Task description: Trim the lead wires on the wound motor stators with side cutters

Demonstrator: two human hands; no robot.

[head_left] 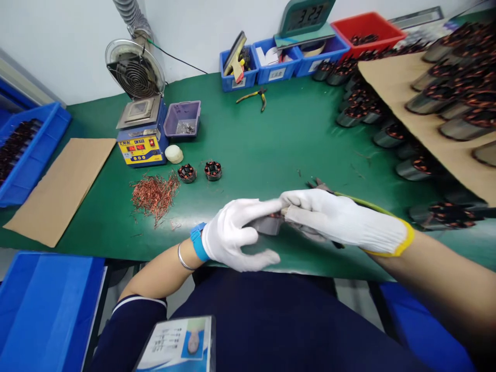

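A motor stator (268,225), a grey metal ring with copper windings, is between my hands above the bench's front edge, partly covered and blurred. My left hand (238,235), in a white glove, has its fingers apart, with the index finger reaching over the stator's top. My right hand (329,214), gloved with a yellow cuff, is closed on the stator's right side. Behind this hand show the jaws and yellow-green handle of a pair of cutters (364,204). Whether the cutters touch the hand is hidden.
Two small wound stators (213,170) stand near a copper wire pile (155,197). A solder pot (141,144) and purple tray (183,120) are behind. Pliers (253,96) lie before blue bins (277,67). Many stators (461,124) crowd the right, some on cardboard (395,85).
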